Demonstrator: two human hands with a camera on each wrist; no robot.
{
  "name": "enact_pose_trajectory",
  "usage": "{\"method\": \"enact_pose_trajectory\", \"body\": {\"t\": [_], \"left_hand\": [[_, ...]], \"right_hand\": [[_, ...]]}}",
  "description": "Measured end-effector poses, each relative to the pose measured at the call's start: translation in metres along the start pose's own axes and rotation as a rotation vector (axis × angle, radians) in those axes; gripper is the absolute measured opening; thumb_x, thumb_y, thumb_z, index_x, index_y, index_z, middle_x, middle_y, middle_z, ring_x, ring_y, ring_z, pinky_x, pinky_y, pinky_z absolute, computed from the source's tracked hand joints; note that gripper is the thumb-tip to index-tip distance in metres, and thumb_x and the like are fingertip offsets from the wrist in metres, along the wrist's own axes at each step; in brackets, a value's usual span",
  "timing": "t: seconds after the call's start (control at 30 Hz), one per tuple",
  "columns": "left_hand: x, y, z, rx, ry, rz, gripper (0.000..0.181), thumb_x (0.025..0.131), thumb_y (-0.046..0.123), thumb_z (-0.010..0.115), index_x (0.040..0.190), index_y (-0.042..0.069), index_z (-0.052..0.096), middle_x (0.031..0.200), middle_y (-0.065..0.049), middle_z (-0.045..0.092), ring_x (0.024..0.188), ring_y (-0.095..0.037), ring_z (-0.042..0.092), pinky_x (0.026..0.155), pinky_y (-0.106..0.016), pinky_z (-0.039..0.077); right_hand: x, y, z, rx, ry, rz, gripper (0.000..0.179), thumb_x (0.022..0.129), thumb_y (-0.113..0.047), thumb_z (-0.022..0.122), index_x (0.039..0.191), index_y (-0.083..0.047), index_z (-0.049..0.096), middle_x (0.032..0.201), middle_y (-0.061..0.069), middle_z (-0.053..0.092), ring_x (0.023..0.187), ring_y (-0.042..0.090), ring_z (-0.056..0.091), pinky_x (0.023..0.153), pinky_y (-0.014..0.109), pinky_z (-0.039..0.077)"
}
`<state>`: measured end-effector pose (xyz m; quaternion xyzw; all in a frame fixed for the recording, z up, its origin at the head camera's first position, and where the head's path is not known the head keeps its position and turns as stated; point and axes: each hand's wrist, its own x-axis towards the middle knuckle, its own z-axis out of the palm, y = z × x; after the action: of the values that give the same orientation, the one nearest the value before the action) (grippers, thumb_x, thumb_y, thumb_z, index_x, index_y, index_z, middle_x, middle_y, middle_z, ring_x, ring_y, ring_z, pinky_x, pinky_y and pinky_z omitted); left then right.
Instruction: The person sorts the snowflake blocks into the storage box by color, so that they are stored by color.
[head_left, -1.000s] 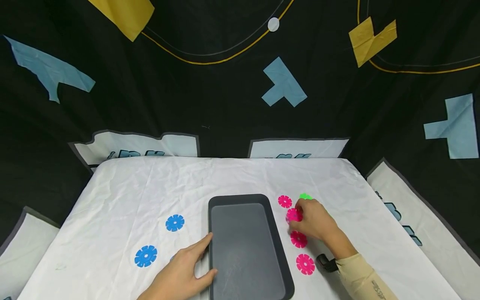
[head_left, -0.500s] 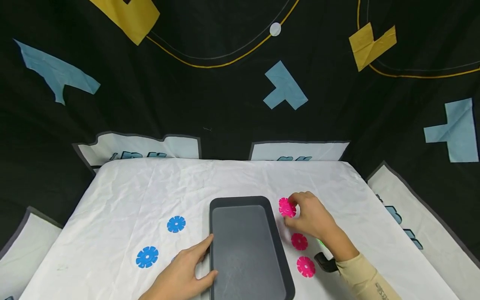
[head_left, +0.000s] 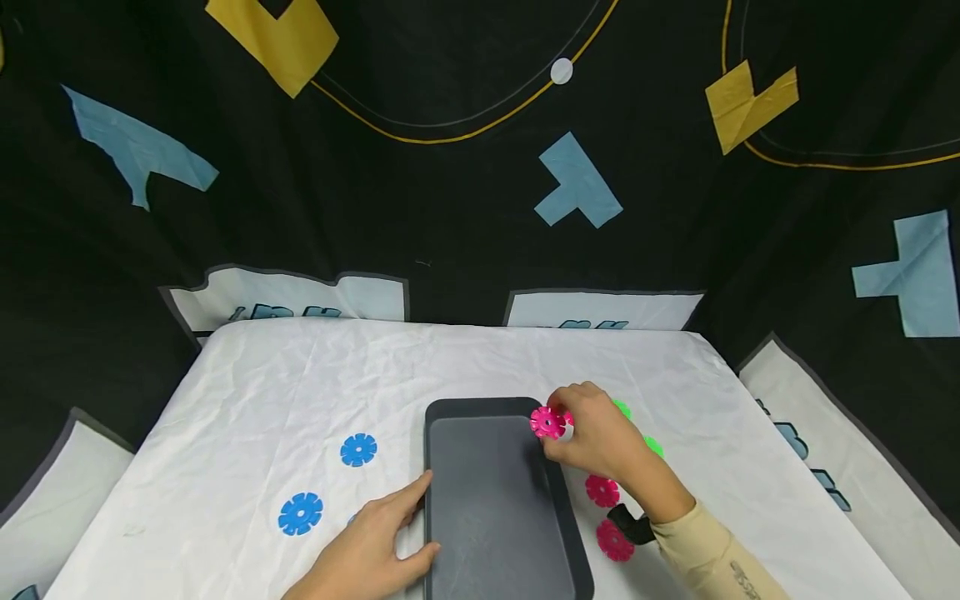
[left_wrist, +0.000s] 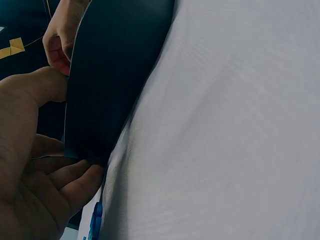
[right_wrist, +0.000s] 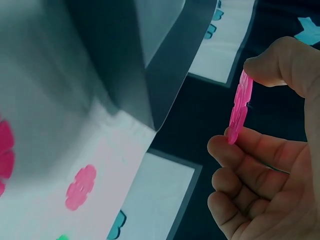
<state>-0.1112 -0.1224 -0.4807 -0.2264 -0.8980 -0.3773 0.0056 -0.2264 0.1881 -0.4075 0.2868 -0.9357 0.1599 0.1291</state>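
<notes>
My right hand (head_left: 592, 429) pinches a pink flower-shaped disc (right_wrist: 241, 107) between thumb and fingertips, above the right rim of a dark grey tray (head_left: 480, 500). Another pink piece shows partly just behind the held disc in the head view. My left hand (head_left: 371, 537) rests against the tray's left side, index finger and thumb touching the rim. In the left wrist view, its other fingers (left_wrist: 82, 185) lie along the outside of the wall, low down. Nearer on the table, beside the tray's right side, lie two pink discs (head_left: 602, 491), one partly covered by the wrist strap.
Two blue discs (head_left: 300, 513) lie left of the tray, with a third mostly hidden by the left hand. Green discs (head_left: 654, 446) show partly behind the right hand and forearm. White cloth (head_left: 247, 400) covers the table; a dark printed curtain (head_left: 450, 208) hangs behind.
My right hand has picked up a pink disc from the cloth and moved left with it to the tray's rim. The left hand stays at the tray. The head view has shifted slightly.
</notes>
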Motion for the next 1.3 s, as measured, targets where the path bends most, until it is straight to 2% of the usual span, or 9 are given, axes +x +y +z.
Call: {"method": "enact_pose_trajectory", "body": {"t": [0.27,0.5,0.7,0.97,1.2,1.3], "left_hand": [[0.000,-0.001,-0.001,-0.010,-0.002,-0.010,0.077,0.085,0.030,0.073,0.147,-0.001,0.039,0.141,-0.010,0.052,0.117,-0.013,0.057,0.096,-0.038,0.049],[-0.001,0.000,-0.001,-0.034,-0.010,-0.008,0.078,0.086,0.033,0.073,0.148,0.000,0.038,0.141,-0.010,0.052,0.117,-0.012,0.057,0.096,-0.037,0.049],[0.000,0.001,-0.002,-0.040,-0.025,-0.010,0.077,0.087,0.034,0.072,0.148,0.000,0.038,0.141,-0.010,0.052,0.117,-0.013,0.057,0.096,-0.038,0.048],[0.000,0.001,-0.001,-0.017,0.006,0.030,0.077,0.086,0.034,0.072,0.146,-0.001,0.040,0.136,-0.011,0.056,0.114,-0.014,0.059,0.095,-0.039,0.049],[0.001,0.001,-0.003,-0.040,-0.038,-0.020,0.078,0.087,0.036,0.071,0.148,0.000,0.038,0.139,-0.009,0.054,0.114,-0.011,0.058,0.095,-0.039,0.049],[0.000,0.001,-0.003,-0.046,-0.037,-0.019,0.077,0.087,0.036,0.071,0.148,0.000,0.038,0.139,-0.008,0.053,0.114,-0.011,0.058,0.095,-0.038,0.049]], "right_hand": [[0.018,-0.018,0.012,-0.020,-0.032,-0.034,0.036,0.067,-0.033,0.077,0.094,-0.012,0.066,0.083,-0.009,0.060,0.078,0.008,0.049,0.064,0.024,0.048],[0.032,-0.034,0.024,0.004,-0.055,-0.060,0.036,0.067,-0.034,0.077,0.095,-0.013,0.067,0.081,-0.010,0.059,0.078,0.006,0.049,0.063,0.023,0.047],[0.040,-0.040,0.037,-0.001,-0.087,-0.071,0.038,0.068,-0.037,0.077,0.095,-0.013,0.067,0.082,-0.009,0.060,0.079,0.007,0.050,0.065,0.023,0.048],[0.047,-0.046,0.052,-0.006,-0.120,-0.096,0.037,0.070,-0.039,0.077,0.095,-0.013,0.068,0.084,-0.008,0.062,0.079,0.008,0.051,0.065,0.022,0.049],[0.055,-0.051,0.068,0.007,-0.142,-0.127,0.034,0.069,-0.035,0.078,0.092,-0.012,0.070,0.080,-0.007,0.062,0.077,0.010,0.052,0.062,0.022,0.048],[0.059,-0.054,0.074,-0.001,-0.178,-0.123,0.033,0.069,-0.036,0.078,0.090,-0.013,0.070,0.077,-0.009,0.060,0.076,0.010,0.052,0.061,0.021,0.046]]}}
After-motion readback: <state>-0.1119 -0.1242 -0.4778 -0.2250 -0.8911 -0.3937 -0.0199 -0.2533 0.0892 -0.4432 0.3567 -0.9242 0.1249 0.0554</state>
